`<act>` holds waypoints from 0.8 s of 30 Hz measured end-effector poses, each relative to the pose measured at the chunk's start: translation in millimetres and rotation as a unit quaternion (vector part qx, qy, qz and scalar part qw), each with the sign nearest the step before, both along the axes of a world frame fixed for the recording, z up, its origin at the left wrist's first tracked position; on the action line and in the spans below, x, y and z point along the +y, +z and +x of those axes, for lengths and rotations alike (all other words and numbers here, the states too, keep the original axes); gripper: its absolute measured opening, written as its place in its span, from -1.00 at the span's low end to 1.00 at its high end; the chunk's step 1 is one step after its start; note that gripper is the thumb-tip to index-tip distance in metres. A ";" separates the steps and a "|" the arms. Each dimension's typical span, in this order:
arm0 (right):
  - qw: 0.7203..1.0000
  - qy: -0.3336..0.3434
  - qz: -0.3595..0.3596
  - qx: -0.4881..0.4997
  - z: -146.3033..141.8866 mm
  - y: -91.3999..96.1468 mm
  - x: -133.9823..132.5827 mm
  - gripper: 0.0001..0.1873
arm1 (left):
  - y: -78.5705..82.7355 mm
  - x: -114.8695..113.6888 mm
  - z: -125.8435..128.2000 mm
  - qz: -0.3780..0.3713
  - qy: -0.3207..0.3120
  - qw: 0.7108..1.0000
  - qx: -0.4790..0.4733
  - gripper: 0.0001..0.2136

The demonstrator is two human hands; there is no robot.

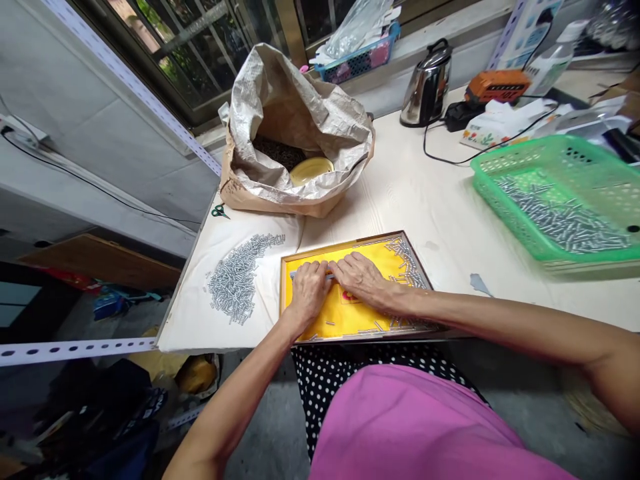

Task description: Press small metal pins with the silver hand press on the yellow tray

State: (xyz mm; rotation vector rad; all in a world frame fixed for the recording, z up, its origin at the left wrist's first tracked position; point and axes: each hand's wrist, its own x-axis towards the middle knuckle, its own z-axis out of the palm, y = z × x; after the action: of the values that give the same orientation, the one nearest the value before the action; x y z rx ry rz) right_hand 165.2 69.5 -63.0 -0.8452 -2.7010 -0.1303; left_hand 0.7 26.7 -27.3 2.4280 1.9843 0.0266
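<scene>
The left hand [309, 291] and right hand [361, 280] lie palm down, side by side, on the yellow lining of a wooden-framed tray [345, 245]. Both are open, with the fingers together and slightly curled. A grey strip [301, 275] shows by the left fingertips, but I cannot tell whether either hand has hold of anything. Short metal pins [407, 267] lie along the tray's edges, too many and too small to count.

There is one tray, at the worktop's [450, 200] front edge, so a knock from a forearm could likely tip it and spill the pins. Fast hand movement could also scatter them. One heap of pins [235, 280] sits at nine o'clock on a white sheet [195, 313], where a tug on the sheet could spread it. One green plastic basket [555, 200], at two o'clock, holds more pins. One paper sack [295, 133] stands at twelve o'clock, and one pair of scissors [220, 212] lies at ten o'clock.
</scene>
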 end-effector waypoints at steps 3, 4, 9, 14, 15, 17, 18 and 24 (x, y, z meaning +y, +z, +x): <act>0.999 0.030 -0.019 -0.011 1.9 -3.6 10.3 -0.68 | -2.7 4.8 0.6 -0.014 0.011 1.000 0.012 -0.83; 0.999 0.032 -0.022 -0.006 3.2 -4.0 13.3 -0.69 | -3.9 5.7 -0.1 -0.010 0.011 1.000 0.009 -0.82; 0.996 0.024 -0.064 0.052 16.5 1.1 21.8 -0.57 | -15.0 3.0 -7.1 0.049 -0.043 0.996 -0.066 -0.57; 0.991 -0.043 -0.111 0.064 33.7 -1.0 31.7 -0.54 | -18.9 -14.3 -5.1 0.084 -0.159 0.980 -0.091 -0.86; 0.990 -0.049 -0.117 0.070 36.9 -3.3 35.1 -0.59 | -16.3 -18.8 -2.1 0.092 -0.174 0.976 -0.092 -0.87; 0.988 -0.043 -0.123 0.086 43.4 -8.0 42.4 -0.59 | -9.0 -27.5 5.6 0.104 -0.192 0.971 -0.100 -0.86; 0.987 -0.031 -0.123 0.097 47.1 -9.9 46.1 -0.58 | -5.1 -31.8 9.5 0.108 -0.195 0.969 -0.105 -0.86; 0.981 -0.071 -0.097 0.152 85.8 -8.5 68.2 -0.51 | -3.2 -60.3 5.9 0.128 0.012 0.979 -0.155 -0.69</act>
State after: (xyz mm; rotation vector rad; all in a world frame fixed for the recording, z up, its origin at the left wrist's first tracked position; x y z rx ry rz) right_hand 251.0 137.7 -71.4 -1.0218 -2.3931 0.2190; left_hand 6.6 -33.6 -30.5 2.3544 1.9687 0.6577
